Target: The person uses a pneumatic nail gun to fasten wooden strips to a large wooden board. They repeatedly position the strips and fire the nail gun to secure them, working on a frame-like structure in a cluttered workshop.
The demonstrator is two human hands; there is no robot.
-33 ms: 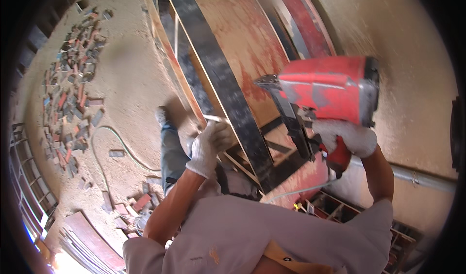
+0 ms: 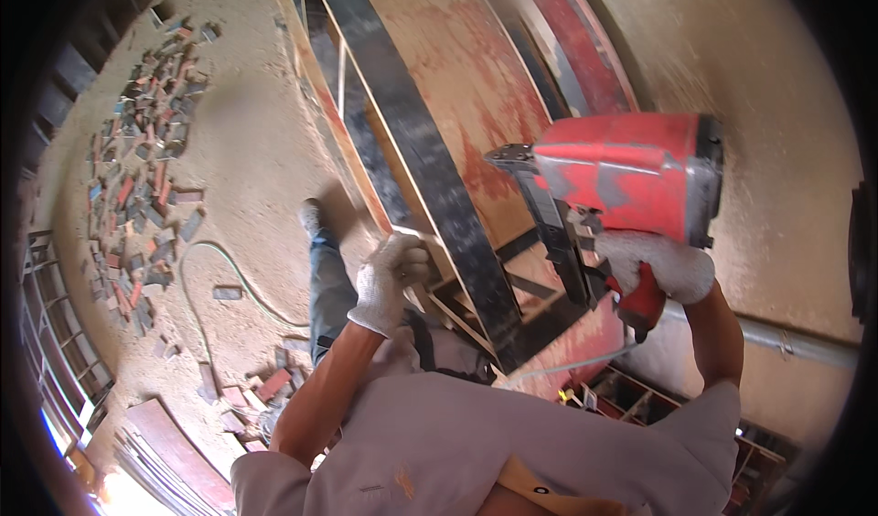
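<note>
My right hand (image 2: 654, 264), in a white knit glove, grips a red and black nail gun (image 2: 617, 173) by its handle. The gun's black nose points left, over the near end of a long frame of black-faced boards (image 2: 412, 113); I cannot tell whether it touches. My left hand (image 2: 391, 283), also gloved, is closed at the frame's left side. Its curled fingers wrap a pale wooden crosspiece (image 2: 419, 235) between two rails, and hide part of it. Inside the frame lies a red-stained plywood panel (image 2: 453, 49).
Many wood offcuts (image 2: 146, 177) litter the dusty floor at left. A thin hose (image 2: 215, 246) loops over it. Below the gun stands a divided crate (image 2: 631, 392); a grey pipe (image 2: 786, 338) runs along the right. Boards (image 2: 174, 443) lie at lower left, near a metal rack (image 2: 59, 315).
The whole view has shifted slightly. My left hand has drawn back a little toward me along the frame, fingers still curled. The nail gun stays in my right hand, held almost the same.
</note>
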